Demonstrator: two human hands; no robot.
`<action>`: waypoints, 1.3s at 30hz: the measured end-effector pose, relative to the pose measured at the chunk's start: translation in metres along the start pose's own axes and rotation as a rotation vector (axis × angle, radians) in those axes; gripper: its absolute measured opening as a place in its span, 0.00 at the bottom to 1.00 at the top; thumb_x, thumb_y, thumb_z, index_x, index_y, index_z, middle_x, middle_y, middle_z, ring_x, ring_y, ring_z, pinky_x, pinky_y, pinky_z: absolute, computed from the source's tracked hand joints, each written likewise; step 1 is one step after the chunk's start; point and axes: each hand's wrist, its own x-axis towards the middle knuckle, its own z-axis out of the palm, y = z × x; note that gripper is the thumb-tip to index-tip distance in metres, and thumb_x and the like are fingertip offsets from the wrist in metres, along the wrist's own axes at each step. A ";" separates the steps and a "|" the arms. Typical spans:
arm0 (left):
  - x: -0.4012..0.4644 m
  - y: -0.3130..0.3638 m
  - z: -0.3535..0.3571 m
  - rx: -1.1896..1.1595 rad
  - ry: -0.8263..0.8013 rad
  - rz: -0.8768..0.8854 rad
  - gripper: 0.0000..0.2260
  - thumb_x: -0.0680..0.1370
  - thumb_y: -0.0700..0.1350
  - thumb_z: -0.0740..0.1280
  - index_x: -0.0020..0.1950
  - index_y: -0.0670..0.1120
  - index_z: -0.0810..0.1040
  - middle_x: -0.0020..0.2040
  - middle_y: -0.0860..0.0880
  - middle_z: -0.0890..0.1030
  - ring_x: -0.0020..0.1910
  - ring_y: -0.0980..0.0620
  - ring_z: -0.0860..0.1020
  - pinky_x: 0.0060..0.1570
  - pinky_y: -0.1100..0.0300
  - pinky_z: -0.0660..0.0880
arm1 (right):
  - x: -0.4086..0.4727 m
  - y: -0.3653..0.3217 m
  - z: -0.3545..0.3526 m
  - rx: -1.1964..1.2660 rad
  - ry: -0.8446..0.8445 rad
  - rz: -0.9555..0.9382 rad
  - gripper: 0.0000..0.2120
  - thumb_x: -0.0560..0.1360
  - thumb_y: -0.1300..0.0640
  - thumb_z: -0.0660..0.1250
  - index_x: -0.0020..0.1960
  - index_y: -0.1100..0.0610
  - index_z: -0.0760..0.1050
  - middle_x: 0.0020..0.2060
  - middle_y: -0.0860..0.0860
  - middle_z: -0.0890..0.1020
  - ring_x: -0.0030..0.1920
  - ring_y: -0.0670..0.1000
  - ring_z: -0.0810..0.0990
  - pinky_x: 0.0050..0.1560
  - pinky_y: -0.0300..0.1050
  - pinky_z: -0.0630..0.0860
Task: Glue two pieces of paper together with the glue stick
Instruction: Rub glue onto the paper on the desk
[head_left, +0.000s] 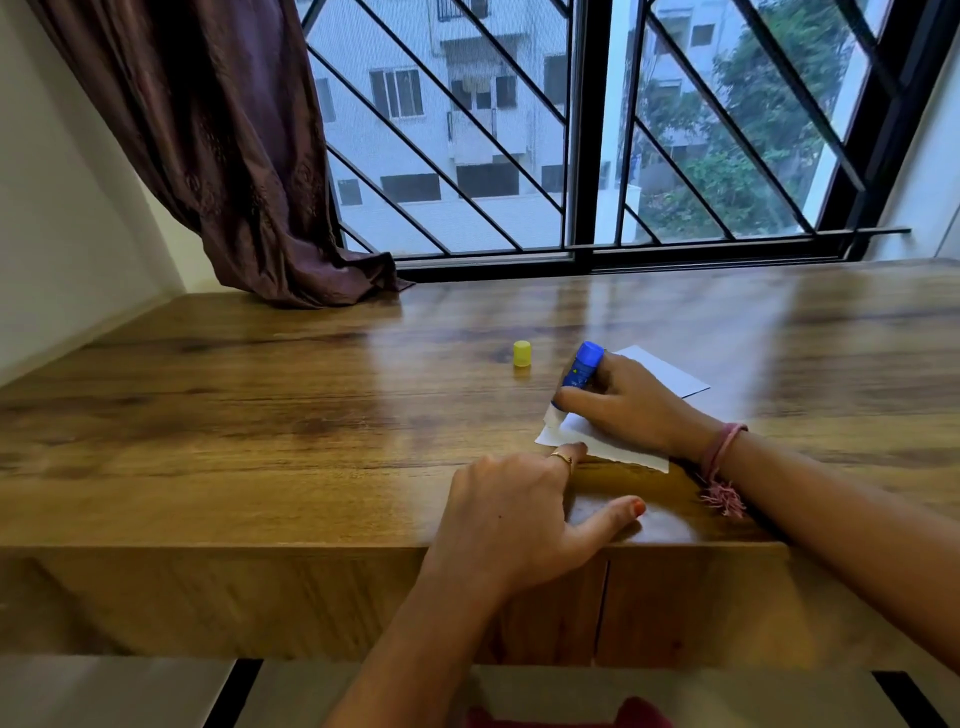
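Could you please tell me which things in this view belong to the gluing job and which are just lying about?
In the job:
glue stick in the right hand
near paper, pinned by the left hand
far paper
yellow cap, off and standing on the table

Just there:
curtain
window grille

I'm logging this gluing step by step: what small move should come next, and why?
Probably drag the glue stick along the near paper toward its right end. The right hand holds the stick tilted, tip down at that sheet's left corner, the left hand pins its front edge with a fingertip, the yellow cap is off, and the second paper lies behind.
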 end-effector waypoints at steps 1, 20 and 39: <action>0.000 0.000 0.000 0.005 -0.005 -0.009 0.37 0.71 0.75 0.46 0.68 0.54 0.71 0.35 0.52 0.78 0.35 0.56 0.74 0.31 0.59 0.66 | 0.000 0.000 0.000 0.001 -0.013 -0.007 0.10 0.69 0.51 0.68 0.41 0.58 0.76 0.31 0.50 0.77 0.32 0.46 0.73 0.36 0.43 0.71; 0.002 0.002 -0.005 -0.011 -0.007 -0.033 0.35 0.71 0.75 0.49 0.68 0.55 0.72 0.38 0.51 0.81 0.38 0.52 0.79 0.33 0.59 0.66 | 0.012 0.006 -0.016 0.123 0.035 -0.036 0.04 0.72 0.61 0.70 0.43 0.62 0.79 0.30 0.53 0.76 0.30 0.47 0.72 0.34 0.42 0.69; 0.003 0.000 -0.002 -0.002 -0.050 -0.044 0.37 0.70 0.76 0.47 0.70 0.56 0.70 0.34 0.53 0.73 0.36 0.55 0.74 0.33 0.59 0.66 | 0.014 0.009 -0.012 -0.076 -0.031 -0.116 0.06 0.71 0.56 0.71 0.41 0.60 0.80 0.25 0.44 0.71 0.26 0.42 0.67 0.30 0.35 0.63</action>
